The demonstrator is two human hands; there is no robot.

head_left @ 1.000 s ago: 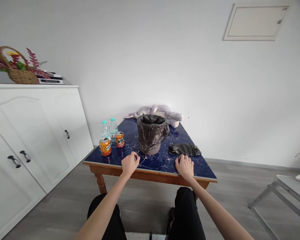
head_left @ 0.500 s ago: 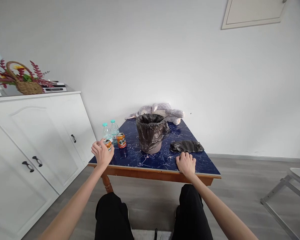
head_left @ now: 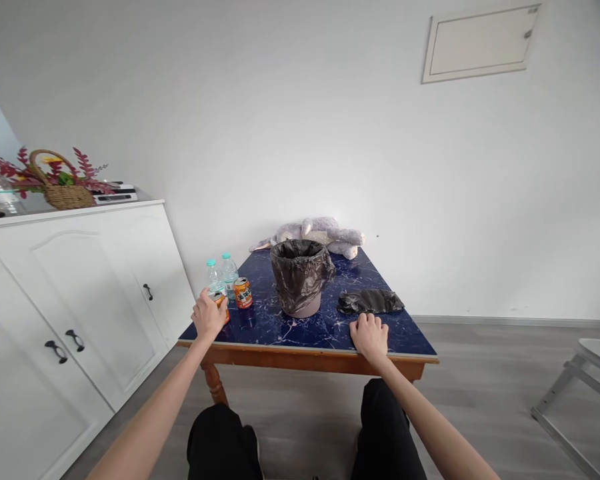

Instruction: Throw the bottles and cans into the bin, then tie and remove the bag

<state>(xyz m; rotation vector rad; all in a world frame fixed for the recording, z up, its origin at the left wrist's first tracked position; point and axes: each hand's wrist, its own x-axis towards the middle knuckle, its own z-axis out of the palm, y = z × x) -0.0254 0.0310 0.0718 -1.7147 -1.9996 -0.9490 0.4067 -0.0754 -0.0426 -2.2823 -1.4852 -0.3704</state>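
Note:
My left hand [head_left: 210, 316] is wrapped around an orange drink can [head_left: 221, 301] at the left front of the table, and covers much of it. Just right of it stands a second orange drink can [head_left: 243, 293], upright, its top opened. Behind the cans are two clear plastic bottles with teal caps, a nearer bottle [head_left: 214, 277] and a farther bottle [head_left: 229, 270]. My right hand [head_left: 370, 335] rests palm down near the front edge, fingers on the tabletop, holding nothing. Beyond its fingertips lies a folded black plastic bag [head_left: 370, 301].
A bin lined with a black bag [head_left: 301, 280] stands mid-table on the blue marbled tabletop [head_left: 300, 337]. Behind it a grey plush toy [head_left: 325, 233] lies against the wall. A white cabinet [head_left: 90, 293] with a flower basket [head_left: 69, 195] is at left, a folding stool [head_left: 580, 373] at right.
My left hand has settled lower around the near can, and more of the can's side shows. My right hand stays on the table. The view has tilted upward slightly.

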